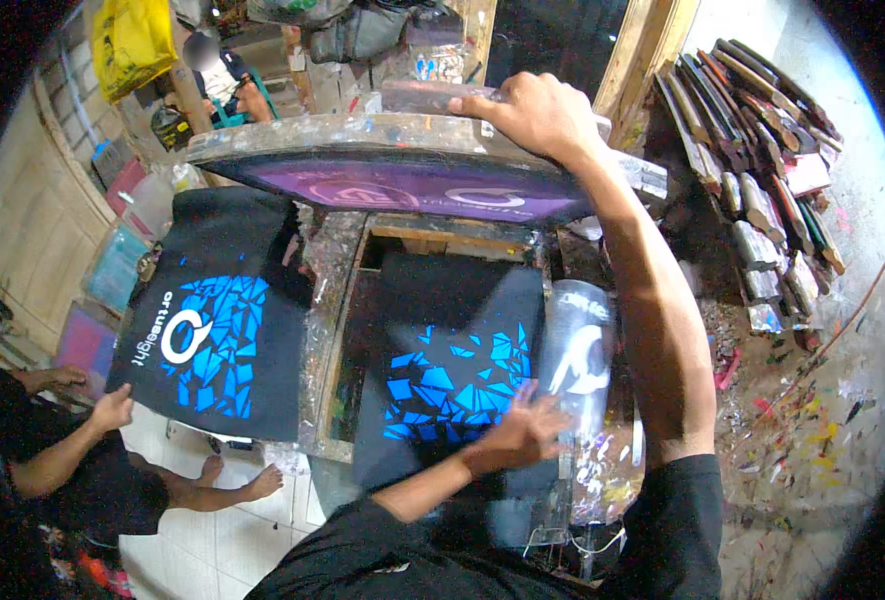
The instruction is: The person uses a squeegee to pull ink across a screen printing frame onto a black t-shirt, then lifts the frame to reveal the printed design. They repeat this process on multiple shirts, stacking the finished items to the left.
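My right hand (542, 115) is closed over the upper edge of a wooden screen printing frame (362, 135), which stands tilted up with purple mesh (402, 190) showing. Below it, black fabric (452, 290) with a blue shard pattern lies on the printing board. My left hand (522, 432), slightly blurred, is over the fabric's right side, fingers spread and holding nothing; whether it touches is unclear. Beside those fingers is a clear plastic sheet (580, 350) with a white logo shape.
On the left, a co-worker's hand (114, 408) holds the edge of another black printed fabric piece (282, 370). Many squeegees (752, 130) are stacked at the right on the paint-stained floor (812, 470). A seated person (224, 85) is at the back left.
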`<state>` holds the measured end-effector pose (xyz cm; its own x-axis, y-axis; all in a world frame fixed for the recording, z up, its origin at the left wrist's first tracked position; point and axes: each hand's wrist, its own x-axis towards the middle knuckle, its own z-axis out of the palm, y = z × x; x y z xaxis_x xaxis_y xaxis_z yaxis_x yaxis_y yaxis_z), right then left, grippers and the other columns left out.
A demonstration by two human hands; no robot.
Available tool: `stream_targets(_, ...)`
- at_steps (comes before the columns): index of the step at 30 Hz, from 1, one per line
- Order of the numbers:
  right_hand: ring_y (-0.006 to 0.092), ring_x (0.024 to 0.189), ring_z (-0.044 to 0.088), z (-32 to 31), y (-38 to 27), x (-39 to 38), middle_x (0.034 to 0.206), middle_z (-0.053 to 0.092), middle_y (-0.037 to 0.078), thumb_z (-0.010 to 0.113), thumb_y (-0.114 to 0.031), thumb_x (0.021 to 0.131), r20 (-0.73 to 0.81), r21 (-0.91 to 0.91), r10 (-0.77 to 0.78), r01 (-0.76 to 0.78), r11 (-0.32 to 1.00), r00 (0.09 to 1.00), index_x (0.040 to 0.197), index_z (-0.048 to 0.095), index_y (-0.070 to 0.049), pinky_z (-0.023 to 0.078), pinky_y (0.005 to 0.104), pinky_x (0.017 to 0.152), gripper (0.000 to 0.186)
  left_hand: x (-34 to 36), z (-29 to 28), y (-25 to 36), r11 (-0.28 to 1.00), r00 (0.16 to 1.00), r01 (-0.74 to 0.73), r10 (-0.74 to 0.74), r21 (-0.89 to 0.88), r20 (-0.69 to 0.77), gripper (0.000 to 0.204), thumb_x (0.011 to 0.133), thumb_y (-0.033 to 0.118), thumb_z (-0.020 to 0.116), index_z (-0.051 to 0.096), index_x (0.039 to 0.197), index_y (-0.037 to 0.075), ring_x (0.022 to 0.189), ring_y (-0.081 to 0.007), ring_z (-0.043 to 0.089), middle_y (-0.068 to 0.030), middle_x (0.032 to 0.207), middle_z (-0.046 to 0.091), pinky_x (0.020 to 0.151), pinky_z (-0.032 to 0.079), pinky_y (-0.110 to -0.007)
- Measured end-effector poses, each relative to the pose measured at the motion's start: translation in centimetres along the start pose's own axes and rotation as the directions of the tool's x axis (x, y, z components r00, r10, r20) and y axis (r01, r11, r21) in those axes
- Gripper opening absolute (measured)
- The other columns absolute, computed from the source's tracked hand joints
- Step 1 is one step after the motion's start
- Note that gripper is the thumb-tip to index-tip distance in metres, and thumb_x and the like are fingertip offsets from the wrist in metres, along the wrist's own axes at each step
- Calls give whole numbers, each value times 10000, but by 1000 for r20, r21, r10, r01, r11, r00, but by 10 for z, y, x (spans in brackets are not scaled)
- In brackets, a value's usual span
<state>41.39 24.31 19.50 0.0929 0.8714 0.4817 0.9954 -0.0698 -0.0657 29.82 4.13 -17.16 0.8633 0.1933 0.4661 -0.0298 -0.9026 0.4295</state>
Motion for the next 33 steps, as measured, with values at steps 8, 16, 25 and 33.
stream_targets(8,429,1128,685,-9,7,39,1166,704,292,585,-782,813,20,50,3,-4,999,1000,1143,751,-17,534,495,985,850,-184,-136,-122,778,831,465,-549,422,96,749,889,620,642,539,1488,183,1532,-381,264,-174,1592,418,1222,138,-645)
stream_targets(16,444,1151,671,-13,11,63,1204,690,307,597,-746,851,139,47,104,-112,993,985,1159,716,76,524,480,1008,886,-172,-134,-126,739,770,542,-627,400,116,765,877,595,671,493,1524,227,1564,-365,200,-146,1659,324,1247,91,-617)
stream_targets(25,445,1062,710,4,13,58,1107,726,288,572,-880,758,25,-19,66,-65,998,998,1106,766,-11,553,510,952,956,-150,-115,-100,647,693,714,-707,267,-138,657,993,462,545,490,1521,74,1556,-487,107,-201,1647,328,1216,-7,-681)
stream_targets(33,399,886,740,7,-15,-71,871,740,241,566,-712,907,-29,110,-111,114,987,993,962,748,7,551,529,914,743,-28,-172,-40,816,507,166,-552,-554,-662,566,1037,218,616,388,1528,53,1144,-300,677,-248,1384,600,999,556,-449)
